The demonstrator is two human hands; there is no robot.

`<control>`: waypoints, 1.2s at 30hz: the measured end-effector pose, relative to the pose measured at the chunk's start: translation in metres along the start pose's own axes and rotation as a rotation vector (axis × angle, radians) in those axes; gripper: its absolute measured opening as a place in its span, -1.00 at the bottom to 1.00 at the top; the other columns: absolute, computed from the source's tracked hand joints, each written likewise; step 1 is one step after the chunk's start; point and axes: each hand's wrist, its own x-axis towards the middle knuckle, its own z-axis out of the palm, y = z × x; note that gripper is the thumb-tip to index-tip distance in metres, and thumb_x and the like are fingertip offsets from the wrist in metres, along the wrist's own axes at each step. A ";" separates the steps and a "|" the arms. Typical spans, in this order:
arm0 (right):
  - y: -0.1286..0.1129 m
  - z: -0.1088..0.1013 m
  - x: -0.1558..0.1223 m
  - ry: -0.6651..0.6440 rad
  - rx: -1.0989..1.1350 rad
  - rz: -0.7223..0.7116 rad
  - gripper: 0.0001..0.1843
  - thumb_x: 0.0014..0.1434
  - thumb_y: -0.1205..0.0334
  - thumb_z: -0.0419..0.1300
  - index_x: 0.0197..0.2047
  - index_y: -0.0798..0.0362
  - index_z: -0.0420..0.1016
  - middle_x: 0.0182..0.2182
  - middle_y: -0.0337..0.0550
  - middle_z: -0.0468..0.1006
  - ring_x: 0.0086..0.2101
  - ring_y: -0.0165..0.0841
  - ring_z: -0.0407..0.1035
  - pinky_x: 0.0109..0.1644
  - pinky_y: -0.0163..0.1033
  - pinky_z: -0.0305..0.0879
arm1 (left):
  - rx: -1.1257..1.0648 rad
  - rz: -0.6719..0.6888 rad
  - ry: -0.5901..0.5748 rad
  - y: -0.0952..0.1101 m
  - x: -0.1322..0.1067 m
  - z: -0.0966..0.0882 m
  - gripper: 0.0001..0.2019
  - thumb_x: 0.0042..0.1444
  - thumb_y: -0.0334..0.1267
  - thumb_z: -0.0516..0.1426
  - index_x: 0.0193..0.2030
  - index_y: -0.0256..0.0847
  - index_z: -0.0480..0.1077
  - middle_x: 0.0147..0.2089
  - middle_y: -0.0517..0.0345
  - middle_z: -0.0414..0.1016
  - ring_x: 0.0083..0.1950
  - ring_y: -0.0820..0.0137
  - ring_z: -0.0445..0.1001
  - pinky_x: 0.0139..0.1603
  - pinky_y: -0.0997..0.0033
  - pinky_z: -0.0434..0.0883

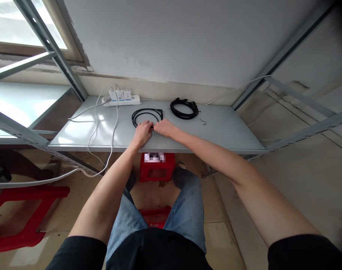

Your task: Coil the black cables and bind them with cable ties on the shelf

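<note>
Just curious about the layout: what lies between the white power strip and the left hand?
In the head view, part of a looped black cable lies on the shelf between the white power strip and left hand.

You have two bare hands ahead of you: one left hand [143,131] and one right hand [164,128]. You have two round coils of black cable, a slim coil [133,117] at 12 o'clock and a thicker coil [184,115] toward 1 o'clock. Count one short, bent black wire [203,123] at 1 o'clock. At 11 o'clock you have one long white plastic power strip [128,100], carrying what look like three blocky white chargers [127,94]; its white cords tangle too much to count. You have two grey metal shelf boards [221,131], at 12 and 10 o'clock, and three red plastic stools [146,172]: one at 12, one at 9, one beneath you.
</note>
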 end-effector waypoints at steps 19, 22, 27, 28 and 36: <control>-0.016 0.015 0.014 -0.020 1.785 0.709 -0.68 0.53 0.36 0.01 -0.29 0.11 0.45 -0.59 -0.24 0.43 -0.63 -0.50 0.17 -0.60 -0.39 -0.04 | 0.038 -0.008 0.024 -0.004 0.000 0.006 -0.72 0.27 -0.52 0.08 -0.05 -0.12 0.53 0.05 -0.13 0.55 0.19 -0.01 0.47 0.09 0.11 0.33; -0.015 0.016 0.013 -0.020 1.874 0.710 -0.64 0.57 0.33 0.00 -0.30 0.12 0.43 -0.60 -0.27 0.43 -0.65 -0.54 0.17 -0.62 -0.41 -0.15 | 0.008 -0.008 0.025 -0.005 0.000 0.005 -0.71 0.26 -0.52 0.10 -0.06 -0.11 0.54 0.05 -0.13 0.55 0.18 -0.02 0.47 0.10 0.10 0.33; 0.004 0.019 0.011 -0.068 1.294 0.485 -0.60 0.58 0.30 -0.01 -0.28 0.15 0.53 -0.43 -0.05 0.64 -0.55 -0.44 0.37 -0.52 -0.36 0.13 | 0.006 0.004 0.026 -0.006 0.000 0.006 -0.79 0.37 -0.43 0.08 -0.07 -0.11 0.52 0.05 -0.14 0.56 0.17 -0.02 0.48 0.08 0.10 0.32; 0.008 0.018 0.010 -0.035 1.095 0.432 -0.62 0.57 0.31 0.02 -0.24 0.16 0.56 -0.36 0.02 0.69 -0.48 -0.39 0.45 -0.43 -0.34 0.24 | 0.006 0.004 0.028 -0.006 0.000 0.006 -0.81 0.38 -0.41 0.08 -0.07 -0.11 0.52 0.05 -0.14 0.55 0.17 -0.02 0.48 0.08 0.10 0.32; 0.007 0.014 -0.001 0.063 0.075 0.049 -0.55 0.37 0.58 0.05 0.26 0.32 0.50 0.10 0.35 0.64 -0.01 -0.04 0.59 -0.07 -0.13 0.38 | -0.014 -0.011 0.030 -0.004 0.001 0.007 -0.80 0.38 -0.41 0.09 -0.05 -0.12 0.54 0.04 -0.16 0.54 0.17 -0.05 0.49 0.10 0.06 0.33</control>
